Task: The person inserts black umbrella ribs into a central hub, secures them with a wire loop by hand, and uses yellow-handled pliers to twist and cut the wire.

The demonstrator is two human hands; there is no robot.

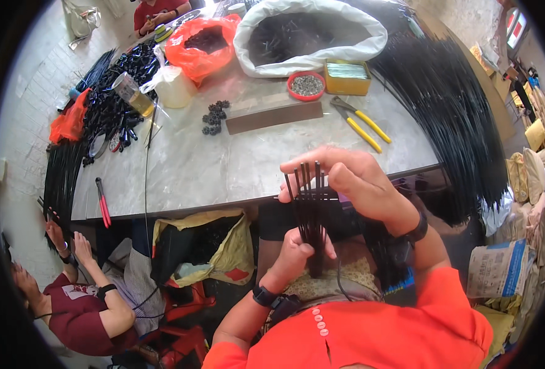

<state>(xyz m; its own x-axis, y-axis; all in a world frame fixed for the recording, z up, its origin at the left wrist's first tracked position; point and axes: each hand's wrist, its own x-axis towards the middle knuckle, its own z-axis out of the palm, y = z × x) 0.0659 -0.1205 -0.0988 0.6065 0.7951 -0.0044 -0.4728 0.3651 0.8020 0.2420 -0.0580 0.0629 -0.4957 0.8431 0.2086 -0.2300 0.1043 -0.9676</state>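
In front of my body, my left hand (294,255) is closed around the lower part of a bundle of thin black rods (309,215). Their upper ends stand up and fan slightly apart. My right hand (362,184) curls round those upper ends, its long fingers behind the rods and its thumb bent on the near side. A thin pale line crosses the rods by the right fingers, too fine to identify. On the table beyond lie pliers with yellow handles (365,126) and a flat brown bar (275,117).
Long black rods (445,117) drape over the table's right side. Farther back stand a white sack (377,37), a red bag (180,46), a red dish (288,86) of small metal pieces and a yellow box (349,86). A co-worker (82,304) sits at left, beside an open yellow sack (242,240).
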